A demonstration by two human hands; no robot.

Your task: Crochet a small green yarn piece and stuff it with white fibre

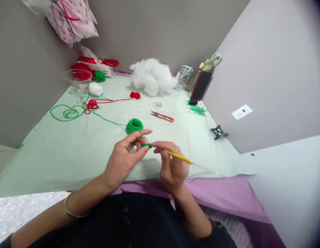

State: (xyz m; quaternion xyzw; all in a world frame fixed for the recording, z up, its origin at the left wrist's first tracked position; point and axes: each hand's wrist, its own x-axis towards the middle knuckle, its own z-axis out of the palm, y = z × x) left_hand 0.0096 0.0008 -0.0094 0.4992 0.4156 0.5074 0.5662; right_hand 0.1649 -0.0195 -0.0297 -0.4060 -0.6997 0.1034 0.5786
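Note:
My left hand (125, 155) pinches a small green crocheted piece (146, 145) between thumb and fingers, with its index finger stretched out and green yarn running up over it. In my right hand (174, 165) is a yellow-handled crochet hook (179, 157), held like a pen, its tip at the green piece. Just beyond my left fingers sits a ball of green yarn (134, 126). Orange-handled thread snips (162, 116) lie past my hands, near a small ring-shaped clear item (157, 104).
White stuffing (152, 76) stands at the back, beside a glass of tools (184, 77) and a bottle (202, 81). Green yarn scraps (197, 110) and a black stand (219, 132) lie right. A clear cup (78, 82), white ball (95, 89) and red yarn (92, 105) are left.

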